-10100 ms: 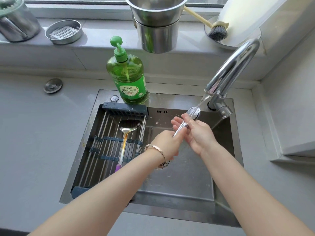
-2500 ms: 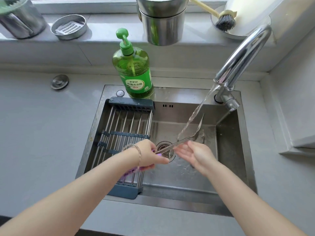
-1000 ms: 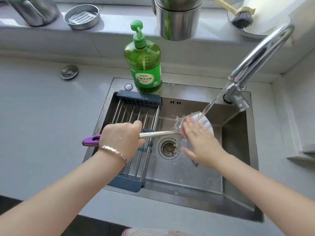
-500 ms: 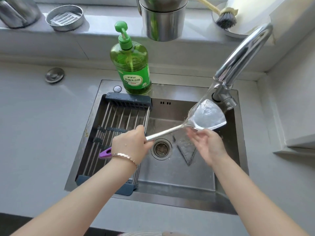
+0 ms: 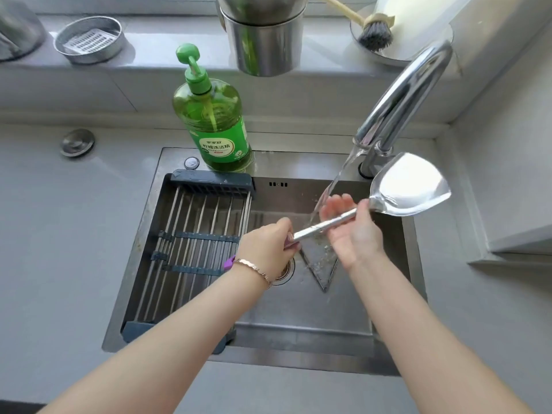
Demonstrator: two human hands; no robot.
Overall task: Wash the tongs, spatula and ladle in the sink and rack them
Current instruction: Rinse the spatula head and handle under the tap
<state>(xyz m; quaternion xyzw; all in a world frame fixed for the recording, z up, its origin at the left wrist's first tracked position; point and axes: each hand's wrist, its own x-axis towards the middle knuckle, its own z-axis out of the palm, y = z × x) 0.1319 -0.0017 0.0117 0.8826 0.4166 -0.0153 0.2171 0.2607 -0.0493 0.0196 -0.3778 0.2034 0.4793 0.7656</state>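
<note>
A steel spatula (image 5: pixel 409 189) with a purple handle end is held over the sink (image 5: pixel 301 330). Its wide blade is raised at the right, beside the tap base. My left hand (image 5: pixel 265 249) grips the handle near the purple end. My right hand (image 5: pixel 352 228) is wrapped loosely around the steel shaft, where the running water (image 5: pixel 331 189) falls. The tongs (image 5: pixel 321 264) lie spread in a V on the sink floor under my right hand. The roll-up drying rack (image 5: pixel 191 243) covers the sink's left half with nothing on it. No ladle is in sight.
A green dish-soap pump bottle (image 5: pixel 213 115) stands behind the rack. The curved tap (image 5: pixel 400 97) arches over the right side. On the windowsill sit a steel canister (image 5: pixel 263 40), a round steel dish (image 5: pixel 89 40) and a brush (image 5: pixel 373 29). Grey counter surrounds the sink.
The spatula has slid right, its blade now past the water stream. My right hand has moved from under the blade onto the shaft. My left hand grips lower on the handle.
</note>
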